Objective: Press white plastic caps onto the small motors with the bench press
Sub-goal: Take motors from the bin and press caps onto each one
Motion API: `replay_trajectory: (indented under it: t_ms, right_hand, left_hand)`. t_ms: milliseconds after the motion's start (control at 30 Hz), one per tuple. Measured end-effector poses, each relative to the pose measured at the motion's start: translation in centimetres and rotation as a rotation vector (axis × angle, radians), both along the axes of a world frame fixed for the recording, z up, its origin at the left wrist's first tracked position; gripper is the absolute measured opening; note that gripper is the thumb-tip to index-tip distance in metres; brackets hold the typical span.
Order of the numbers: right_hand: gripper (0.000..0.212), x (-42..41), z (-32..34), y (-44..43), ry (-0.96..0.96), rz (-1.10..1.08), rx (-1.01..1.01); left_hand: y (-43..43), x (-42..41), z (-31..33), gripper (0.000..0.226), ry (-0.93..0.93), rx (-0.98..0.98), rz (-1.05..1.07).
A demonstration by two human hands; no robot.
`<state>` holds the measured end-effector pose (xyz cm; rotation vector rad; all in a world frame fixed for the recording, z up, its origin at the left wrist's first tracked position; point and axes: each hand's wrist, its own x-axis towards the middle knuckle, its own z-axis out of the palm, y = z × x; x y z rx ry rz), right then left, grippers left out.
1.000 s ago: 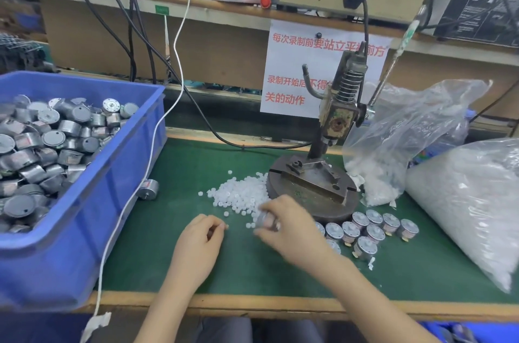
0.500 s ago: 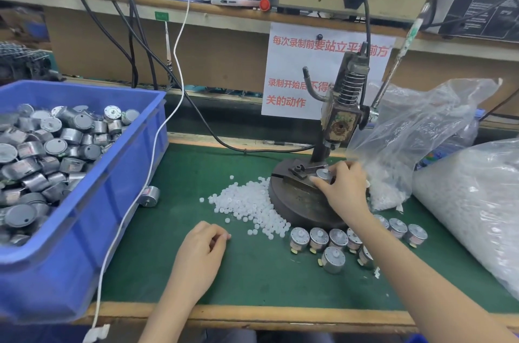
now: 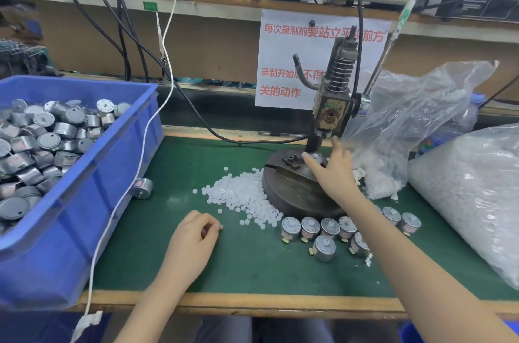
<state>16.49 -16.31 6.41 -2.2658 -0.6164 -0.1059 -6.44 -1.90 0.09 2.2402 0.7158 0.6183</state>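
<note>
The bench press (image 3: 332, 106) stands on its round iron base (image 3: 292, 196) at the back of the green mat. A small motor (image 3: 316, 158) with a white top sits on the fixture under the ram. My right hand (image 3: 334, 174) lies over the base, its index finger beside this motor, its thumb lifted and its fingers spread. My left hand (image 3: 193, 238) rests curled on the mat near the pile of white caps (image 3: 241, 196); nothing shows in it. Several capped motors (image 3: 325, 230) stand in front of the base, under my right forearm.
A blue bin of motors (image 3: 70, 188) fills the left side, with one loose motor (image 3: 143, 188) beside it. Two clear bags of caps (image 3: 415, 129) (image 3: 477, 188) crowd the right. A white cable (image 3: 123, 196) hangs over the table's front edge.
My right hand carried a motor from the mat up to the press fixture, and its thumb has now lifted off. My left hand has stayed curled near the caps.
</note>
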Motion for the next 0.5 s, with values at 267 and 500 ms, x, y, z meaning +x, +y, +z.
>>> replay_trajectory:
  t_ms: [267,500]
  right_hand:
    - [0.067,2.8,5.2,-2.7,0.240,-0.045,0.560]
    - [0.064,4.2,13.1,-0.9,0.257,0.008,0.776]
  left_hand:
    - [-0.8,3.4,1.0,0.037,0.417,0.282,0.162]
    - [-0.8,3.8,-0.3,0.041,0.400,0.439,0.227]
